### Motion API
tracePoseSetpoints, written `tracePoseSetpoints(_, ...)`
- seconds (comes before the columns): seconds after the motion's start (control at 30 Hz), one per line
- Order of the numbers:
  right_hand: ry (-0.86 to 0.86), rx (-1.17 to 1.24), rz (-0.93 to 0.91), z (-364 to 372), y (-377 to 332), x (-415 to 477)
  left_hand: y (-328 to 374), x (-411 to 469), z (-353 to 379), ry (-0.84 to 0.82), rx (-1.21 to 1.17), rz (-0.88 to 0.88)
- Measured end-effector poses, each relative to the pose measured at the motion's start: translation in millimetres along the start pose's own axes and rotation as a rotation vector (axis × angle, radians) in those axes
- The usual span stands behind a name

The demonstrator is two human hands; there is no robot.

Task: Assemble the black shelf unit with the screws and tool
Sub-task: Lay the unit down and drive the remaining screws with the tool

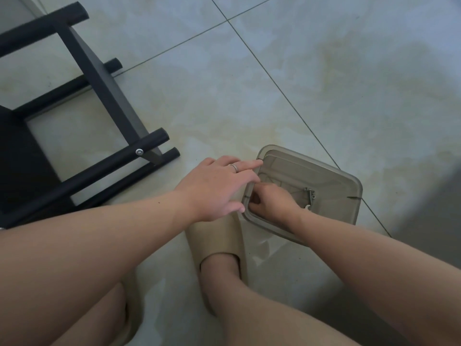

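The black shelf unit (82, 113) lies on its side on the tiled floor at the left, with a silver screw head (139, 152) in one of its round bars. A clear grey plastic box (331, 176) sits on the floor in front of me, with a few screws (310, 194) lying in it. My left hand (219, 186) reaches over the box's near-left rim with straight fingers, one fingertip on the rim. My right hand (272, 203) is down inside the box with its fingers curled; what they hold is hidden.
My two feet in beige slippers (219, 236) stand on the floor just below the box. Pale floor tiles with dark grout lines (274, 81) stretch to the right and behind. A dark shadow covers the right edge.
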State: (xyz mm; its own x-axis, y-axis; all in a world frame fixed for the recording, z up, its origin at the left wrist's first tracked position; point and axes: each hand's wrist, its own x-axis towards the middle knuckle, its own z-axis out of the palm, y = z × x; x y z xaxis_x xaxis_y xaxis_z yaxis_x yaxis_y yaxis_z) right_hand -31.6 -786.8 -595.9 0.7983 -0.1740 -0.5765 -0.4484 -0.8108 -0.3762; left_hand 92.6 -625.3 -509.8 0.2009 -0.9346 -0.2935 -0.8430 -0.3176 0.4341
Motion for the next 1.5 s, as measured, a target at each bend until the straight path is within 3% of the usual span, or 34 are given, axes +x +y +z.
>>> tracePoseSetpoints(0.33, -0.015, 0.092, 0.064, -10, -2, -5, -1, 0, 0, -0.016, -0.039, -0.011)
tracePoseSetpoints(0.5, 0.142, 0.237, 0.063, -35, -3, -32, 3, -3, 1, 0.016, -0.074, -0.017)
tracePoseSetpoints(0.57, 0.232, 0.296, 0.043, -49, -10, -45, 6, -8, 0, 0.098, -0.276, -0.123)
tracePoseSetpoints(0.67, 0.341, 0.376, -0.018, -72, -35, -58, 9, -13, -12, 0.202, -0.856, -0.527)
tracePoseSetpoints(0.77, 0.386, 0.466, -0.113, -92, -75, -63, 3, -18, -35, 0.100, -1.471, -0.816)
tracePoseSetpoints(0.87, 0.362, 0.493, -0.222, -106, -120, -61, -12, -39, -55, 0.065, -1.788, -0.824)
tracePoseSetpoints(1.07, 0.348, 0.503, -0.415, -107, -194, -42, -43, -88, -66, 0.055, -2.094, -0.639)
tracePoseSetpoints(1.3, 0.419, 0.412, -0.453, -101, -216, -7, -92, -121, -71, 0.353, -2.077, -0.771)
tracePoseSetpoints(1.5, 0.214, -0.095, -0.561, -109, -214, 36, -142, -125, -68, 0.566, -1.501, -0.911)
